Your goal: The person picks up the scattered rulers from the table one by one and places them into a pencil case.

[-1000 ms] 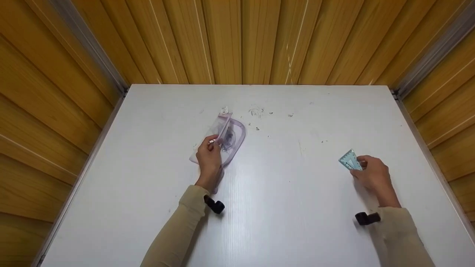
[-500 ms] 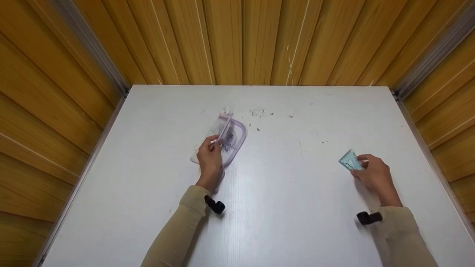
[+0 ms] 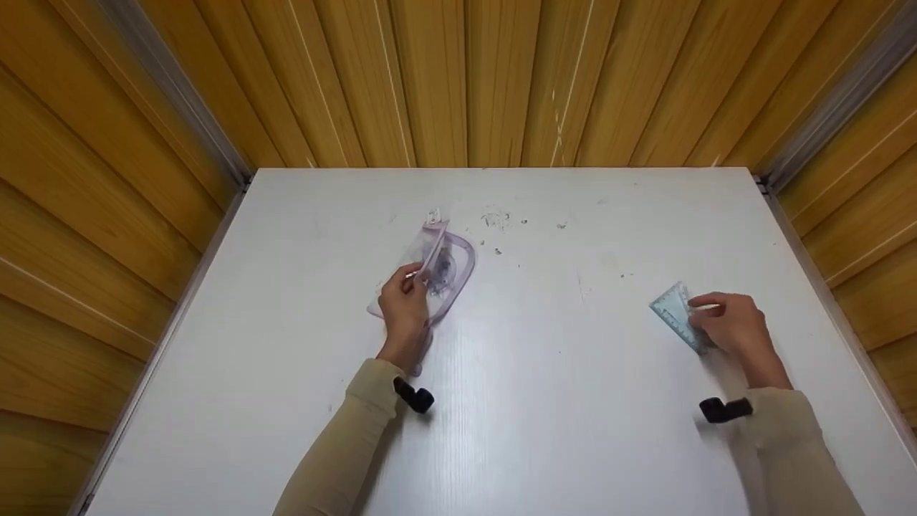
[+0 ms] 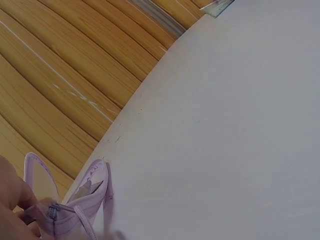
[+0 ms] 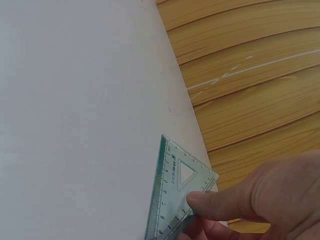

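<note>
A clear pencil pouch with light purple trim [image 3: 464, 266] lies on the table left of centre, its mouth spread apart. My left hand [image 3: 405, 297] pinches the pouch's upper edge near the zip. In the left wrist view the pouch [image 4: 92, 202] gapes, with a greyish item partly visible inside. On the right, my right hand [image 3: 734, 326] holds a transparent blue-green set square [image 3: 673, 314] between thumb and fingers, just above the table. Ruler markings and a triangular cutout show on the set square [image 5: 175, 190] in the right wrist view, the thumb pressing its face.
The white table [image 3: 544, 401] has several dark specks and scuffs [image 3: 496, 219] toward its back. Yellow wood-look panels [image 3: 494, 79] wall the back and sides. A black wrist mount [image 3: 415, 396] sits on each sleeve.
My right hand has shifted slightly right and away from me, and the set square has turned so more of its long edge shows. The left hand and the pouch stay put.
</note>
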The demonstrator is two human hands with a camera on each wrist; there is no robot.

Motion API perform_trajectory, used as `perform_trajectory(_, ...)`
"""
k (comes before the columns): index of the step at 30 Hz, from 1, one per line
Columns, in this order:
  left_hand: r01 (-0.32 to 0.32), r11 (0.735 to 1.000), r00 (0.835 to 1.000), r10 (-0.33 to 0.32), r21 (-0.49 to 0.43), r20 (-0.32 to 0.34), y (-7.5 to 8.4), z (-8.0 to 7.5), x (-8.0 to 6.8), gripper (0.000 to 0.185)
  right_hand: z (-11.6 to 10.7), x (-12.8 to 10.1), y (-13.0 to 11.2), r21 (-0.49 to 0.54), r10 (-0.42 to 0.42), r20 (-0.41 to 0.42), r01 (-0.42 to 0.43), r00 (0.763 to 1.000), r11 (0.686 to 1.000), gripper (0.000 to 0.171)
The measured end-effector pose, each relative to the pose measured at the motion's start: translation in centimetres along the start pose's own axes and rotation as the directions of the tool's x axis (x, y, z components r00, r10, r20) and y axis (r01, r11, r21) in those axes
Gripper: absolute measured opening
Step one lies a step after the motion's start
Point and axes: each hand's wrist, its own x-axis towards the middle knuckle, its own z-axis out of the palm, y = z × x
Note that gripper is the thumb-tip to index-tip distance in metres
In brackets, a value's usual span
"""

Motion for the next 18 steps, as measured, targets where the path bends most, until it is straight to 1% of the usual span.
perform_trajectory(4, -0.020, 0.999, 1.000, 0.020, 0.031, -0.001, -0.1, 0.1, 0.0, 0.030, -0.4, 0.4, 0.3, 0.051, 0.003, 0.044, -0.006, 0.999, 0.999, 0.043)
perform_trajectory(7, -0.029, 0.998, 1.000, 0.029, 0.050, -0.001, -0.1, 0.1, -0.1, 0.030, -0.4, 0.8, 0.3, 0.118, 0.005, 0.082, -0.015, 0.997, 0.993, 0.045)
perform_trajectory(12, -0.037, 0.997, 0.999, 0.037, 0.072, 0.000, -0.1, 0.2, -0.1, 0.031, -0.3, 1.3, 0.0, 0.240, 0.034, 0.134, -0.066, 0.990, 0.969, 0.050)
perform_trajectory(15, -0.037, 0.995, 0.999, 0.037, 0.089, 0.003, -0.1, 0.2, -0.1, 0.031, -0.2, 1.6, -0.5, 0.277, 0.025, 0.159, -0.069, 0.987, 0.958, 0.053)
perform_trajectory(18, -0.034, 0.995, 0.999, 0.034, 0.099, 0.005, -0.1, 0.1, -0.1, 0.031, -0.1, 1.9, -1.1, 0.283, -0.004, 0.175, -0.047, 0.985, 0.958, 0.053)
